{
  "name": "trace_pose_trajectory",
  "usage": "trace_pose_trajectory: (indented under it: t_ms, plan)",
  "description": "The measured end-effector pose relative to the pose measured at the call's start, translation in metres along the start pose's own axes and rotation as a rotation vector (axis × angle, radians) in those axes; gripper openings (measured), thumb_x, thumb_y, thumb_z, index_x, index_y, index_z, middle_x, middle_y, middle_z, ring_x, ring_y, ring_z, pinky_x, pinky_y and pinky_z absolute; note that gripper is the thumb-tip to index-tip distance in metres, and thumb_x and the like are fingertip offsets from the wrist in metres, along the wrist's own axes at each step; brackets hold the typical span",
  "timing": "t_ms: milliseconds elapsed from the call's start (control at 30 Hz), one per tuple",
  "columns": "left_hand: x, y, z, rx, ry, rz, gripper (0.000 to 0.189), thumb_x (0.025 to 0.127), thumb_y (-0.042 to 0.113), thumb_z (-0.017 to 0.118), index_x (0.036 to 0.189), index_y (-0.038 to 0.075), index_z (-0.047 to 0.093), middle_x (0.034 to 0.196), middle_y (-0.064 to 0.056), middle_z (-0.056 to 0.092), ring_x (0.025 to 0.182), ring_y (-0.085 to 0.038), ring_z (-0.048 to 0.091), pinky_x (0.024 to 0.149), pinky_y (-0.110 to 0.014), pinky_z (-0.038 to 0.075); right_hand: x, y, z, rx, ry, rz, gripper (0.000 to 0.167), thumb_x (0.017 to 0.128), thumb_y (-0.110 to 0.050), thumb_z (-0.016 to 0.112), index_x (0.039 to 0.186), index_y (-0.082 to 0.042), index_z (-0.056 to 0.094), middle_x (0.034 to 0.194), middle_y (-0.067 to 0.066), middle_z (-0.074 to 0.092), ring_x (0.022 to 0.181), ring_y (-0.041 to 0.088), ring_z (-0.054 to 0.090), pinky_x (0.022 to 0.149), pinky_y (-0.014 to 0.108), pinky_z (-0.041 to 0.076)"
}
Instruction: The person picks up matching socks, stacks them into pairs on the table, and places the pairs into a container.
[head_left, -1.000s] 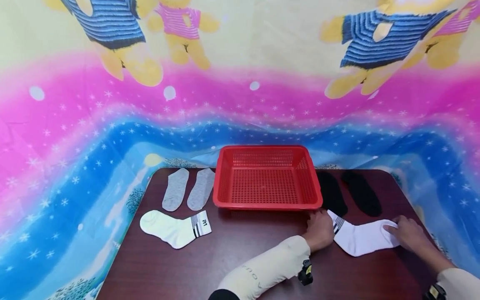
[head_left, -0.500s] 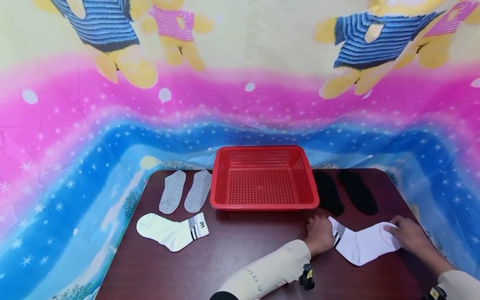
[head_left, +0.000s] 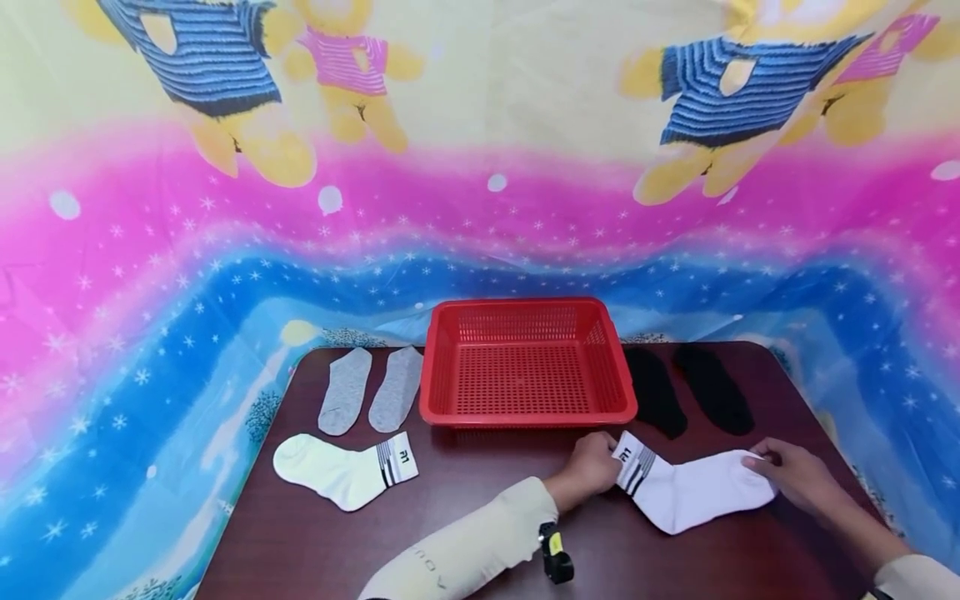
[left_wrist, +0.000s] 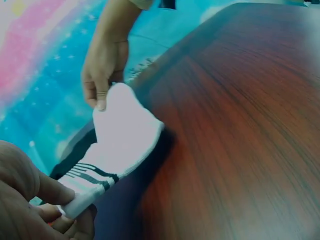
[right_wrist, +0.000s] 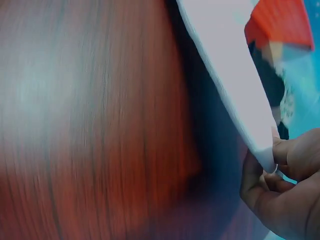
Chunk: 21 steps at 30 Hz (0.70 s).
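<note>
A white crew sock with black stripes and lettering at its cuff is stretched between both hands on the right side. My left hand pinches the cuff; in the left wrist view thumb and fingers close on the striped end. The toe end is pinched by my right hand, thumb on top in the left wrist view. Seen from the right wrist, the sock hangs over the table with a dark shadow under it. A matching white sock lies flat at the left, cuff pointing right.
A red plastic basket with nothing in it stands at the back middle of the brown table. Two grey socks lie left of it, two black socks right of it. A patterned cloth hangs behind.
Both hands have shifted left with the white sock, the left hand further than the right. The cuff's lettering now shows. The head view has shifted slightly.
</note>
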<state>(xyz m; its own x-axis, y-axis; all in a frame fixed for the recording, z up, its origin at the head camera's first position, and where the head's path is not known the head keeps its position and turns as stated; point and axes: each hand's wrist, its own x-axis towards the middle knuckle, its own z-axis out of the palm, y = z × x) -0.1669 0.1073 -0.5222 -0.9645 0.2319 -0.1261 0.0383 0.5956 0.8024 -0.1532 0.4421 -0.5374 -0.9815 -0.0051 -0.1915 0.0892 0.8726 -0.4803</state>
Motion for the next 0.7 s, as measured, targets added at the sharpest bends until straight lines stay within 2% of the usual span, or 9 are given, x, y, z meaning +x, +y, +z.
trace_pose_trajectory:
  t_ms: [200,333,433,533,700]
  plan:
    - [-0.016,-0.029,-0.032,-0.061,0.007,-0.003,0.011,0.081,-0.002,0.070,0.091,0.000,0.075,0.077,-0.003,0.069,0.068,-0.007,0.053,0.063,-0.019,0.046,0.000,-0.041,0.008,0.222,-0.142,0.055,0.045,0.104,-0.033,0.060,0.120,0.008,0.061,0.101,0.009,0.064,0.084,0.015,0.053,0.067,0.028,0.044]
    - [-0.030,-0.049,-0.052,-0.168,-0.003,-0.029,0.009,0.085,-0.004,0.069,0.093,-0.005,0.073,0.077,-0.007,0.069,0.067,-0.007,0.052,0.062,-0.020,0.046,-0.001,-0.061,0.019,0.387,-0.248,0.089,0.044,0.103,-0.028,0.062,0.124,0.010,0.058,0.104,0.009,0.064,0.086,0.015,0.059,0.070,0.029,0.052]
    - [-0.039,-0.062,-0.068,-0.256,-0.001,-0.041,0.008,0.087,-0.005,0.068,0.093,-0.008,0.072,0.078,-0.012,0.070,0.066,-0.008,0.053,0.061,-0.021,0.046,-0.003,-0.075,0.025,0.535,-0.338,0.084,0.044,0.102,-0.022,0.062,0.127,0.014,0.054,0.104,0.009,0.064,0.088,0.014,0.064,0.074,0.031,0.058]
    - [-0.046,-0.074,-0.084,-0.301,0.005,-0.045,0.009,0.087,-0.007,0.067,0.094,-0.010,0.071,0.080,-0.016,0.071,0.067,-0.011,0.056,0.061,-0.021,0.046,-0.005,-0.088,0.032,0.675,-0.426,0.069,0.045,0.102,-0.017,0.062,0.129,0.018,0.052,0.106,0.007,0.067,0.092,0.013,0.068,0.079,0.032,0.060]
    - [-0.058,-0.091,-0.112,-0.329,0.021,-0.068,0.013,0.087,-0.008,0.065,0.098,-0.012,0.070,0.085,-0.019,0.072,0.071,-0.014,0.062,0.063,-0.025,0.052,-0.004,-0.108,0.043,0.812,-0.512,0.045,0.047,0.099,-0.012,0.065,0.132,0.019,0.051,0.109,0.004,0.070,0.098,0.012,0.070,0.086,0.033,0.060]
